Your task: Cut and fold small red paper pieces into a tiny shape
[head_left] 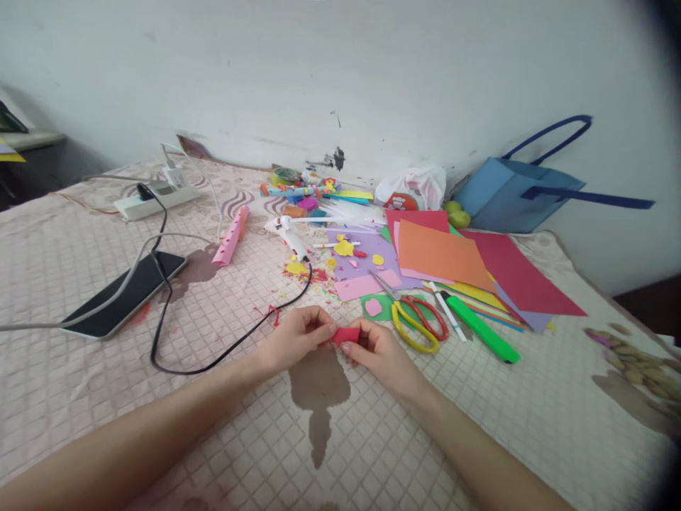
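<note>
Small red paper piece [346, 335] sits low over the quilted pink cloth [106, 383], just above a brown patch in its pattern, pinched between our two hands: left hand [298, 339] has its fingertips closed on the piece's left end, right hand [380, 353] has thumb and fingers clamped on its right end. Just beyond our right hand lie yellow-and-red scissors [418, 323], a green marker [482, 329] and fanned coloured paper sheets [452, 259]. Farther up we note a white glue gun [287, 234] with its black cord [213, 355] looping left, and a dark phone [125, 292] well off to the left.
</note>
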Demonstrator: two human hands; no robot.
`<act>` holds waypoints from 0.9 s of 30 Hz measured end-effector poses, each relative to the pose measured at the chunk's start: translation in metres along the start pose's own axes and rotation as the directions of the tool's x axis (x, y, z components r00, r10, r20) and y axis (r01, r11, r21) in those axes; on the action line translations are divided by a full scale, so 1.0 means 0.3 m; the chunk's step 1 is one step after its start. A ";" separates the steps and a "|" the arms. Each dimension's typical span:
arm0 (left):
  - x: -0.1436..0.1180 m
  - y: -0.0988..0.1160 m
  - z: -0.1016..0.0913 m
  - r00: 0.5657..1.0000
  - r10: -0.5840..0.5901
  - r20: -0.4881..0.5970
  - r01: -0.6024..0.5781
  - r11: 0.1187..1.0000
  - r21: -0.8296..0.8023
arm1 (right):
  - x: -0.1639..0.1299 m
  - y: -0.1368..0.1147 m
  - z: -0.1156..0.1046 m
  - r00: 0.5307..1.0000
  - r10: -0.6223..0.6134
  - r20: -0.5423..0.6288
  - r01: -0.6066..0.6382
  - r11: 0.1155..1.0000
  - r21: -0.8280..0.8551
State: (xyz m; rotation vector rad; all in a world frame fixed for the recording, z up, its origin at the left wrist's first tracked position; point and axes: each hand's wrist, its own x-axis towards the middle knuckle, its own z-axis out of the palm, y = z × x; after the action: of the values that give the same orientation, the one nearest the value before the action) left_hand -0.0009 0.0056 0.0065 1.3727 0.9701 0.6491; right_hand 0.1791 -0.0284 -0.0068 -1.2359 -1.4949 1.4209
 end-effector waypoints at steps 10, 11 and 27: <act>0.011 -0.010 -0.007 0.996 -0.080 0.041 0.084 0.991 -0.101 | 0.000 -0.045 -0.092 0.994 -0.098 -0.053 0.080 0.959 -0.273; 0.013 -0.012 -0.009 0.995 -0.091 0.035 0.095 0.986 -0.134 | -0.002 -0.051 -0.131 0.984 -0.142 -0.110 0.092 0.925 -0.369; 0.022 -0.034 -0.020 0.994 -0.113 -0.006 0.106 0.945 -0.308 | -0.001 0.030 -0.440 0.921 -0.059 -0.386 -0.290 0.559 -0.777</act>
State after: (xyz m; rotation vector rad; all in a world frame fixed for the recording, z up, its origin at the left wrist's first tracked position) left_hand -0.0043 0.0130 -0.0042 1.0305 0.9134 0.7010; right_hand 0.3056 0.0097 0.0020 -2.0666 -1.8772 0.4014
